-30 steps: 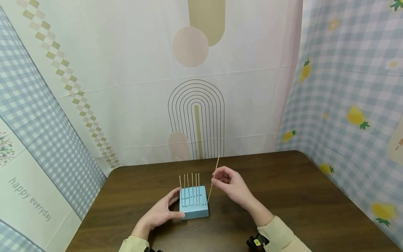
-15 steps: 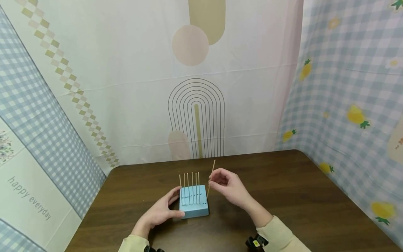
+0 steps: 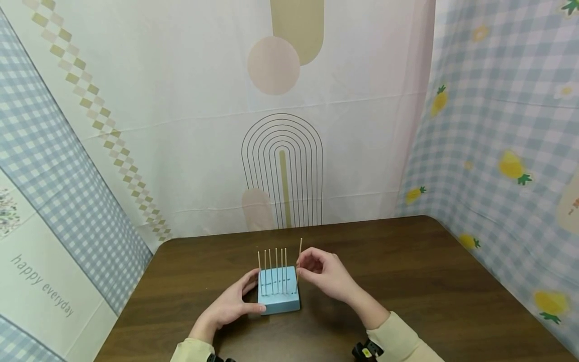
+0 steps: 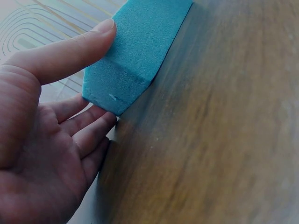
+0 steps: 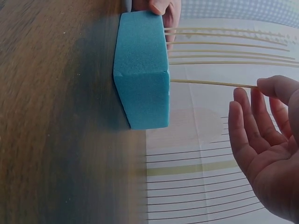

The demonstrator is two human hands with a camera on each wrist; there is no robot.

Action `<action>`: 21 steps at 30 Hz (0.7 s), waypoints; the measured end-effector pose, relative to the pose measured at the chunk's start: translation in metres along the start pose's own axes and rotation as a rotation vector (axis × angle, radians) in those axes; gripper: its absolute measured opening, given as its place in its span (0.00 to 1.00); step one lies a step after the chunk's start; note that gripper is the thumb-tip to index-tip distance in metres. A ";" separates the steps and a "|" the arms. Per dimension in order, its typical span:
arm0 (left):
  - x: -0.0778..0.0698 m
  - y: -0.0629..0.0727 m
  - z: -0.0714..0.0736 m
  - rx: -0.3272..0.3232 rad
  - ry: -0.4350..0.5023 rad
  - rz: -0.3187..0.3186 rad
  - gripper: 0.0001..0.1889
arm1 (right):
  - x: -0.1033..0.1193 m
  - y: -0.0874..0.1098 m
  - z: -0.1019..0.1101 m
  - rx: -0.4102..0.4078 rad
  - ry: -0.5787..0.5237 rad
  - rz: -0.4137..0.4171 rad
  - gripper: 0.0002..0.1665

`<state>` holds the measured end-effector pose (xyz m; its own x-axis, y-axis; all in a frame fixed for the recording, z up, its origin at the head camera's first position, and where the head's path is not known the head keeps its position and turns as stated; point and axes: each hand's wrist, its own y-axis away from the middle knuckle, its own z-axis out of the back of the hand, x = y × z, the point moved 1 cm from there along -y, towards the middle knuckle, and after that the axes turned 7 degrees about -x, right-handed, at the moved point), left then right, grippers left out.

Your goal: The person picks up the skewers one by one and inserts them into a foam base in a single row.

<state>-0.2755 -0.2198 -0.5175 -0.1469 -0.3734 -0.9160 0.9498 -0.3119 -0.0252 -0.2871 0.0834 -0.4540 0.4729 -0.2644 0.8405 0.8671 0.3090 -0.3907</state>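
Note:
A light-blue foam block (image 3: 280, 304) sits on the table, with several thin bamboo sticks (image 3: 276, 269) standing upright in a row in its top. My left hand (image 3: 229, 303) grips the block's left end, thumb at the front corner and fingers round the far side. Between thumb and forefinger my right hand (image 3: 331, 275) pinches another bamboo stick (image 5: 210, 83). This stick stands nearly upright at the right end of the row, its lower end at the block's top. How deep it sits cannot be seen. Small dark holes mark the block's top behind the row.
The dark wooden table (image 3: 407, 281) reaches back to a printed cloth (image 3: 203, 151) hanging behind it. Checked cloth (image 3: 488, 125) hangs at the right, more at the left. Dark devices are strapped at both wrists; the right one (image 3: 367, 349) shows more.
The right hand has moved left and slightly down, bringing its stick from a slant to nearly upright, closer to the row. The left hand and block stay where they were.

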 end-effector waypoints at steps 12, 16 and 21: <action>0.002 -0.001 0.000 -0.005 -0.002 0.012 0.56 | -0.002 0.001 -0.005 0.083 0.029 0.081 0.07; 0.000 0.000 0.000 -0.004 0.001 0.000 0.56 | -0.001 0.001 -0.007 0.081 0.047 0.084 0.08; -0.003 0.001 0.000 0.008 0.019 -0.005 0.55 | 0.000 0.002 -0.008 0.093 0.080 0.078 0.08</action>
<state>-0.2739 -0.2194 -0.5148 -0.1465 -0.3548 -0.9234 0.9469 -0.3205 -0.0270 -0.2841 0.0763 -0.4577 0.5527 -0.3066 0.7749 0.8106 0.4139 -0.4143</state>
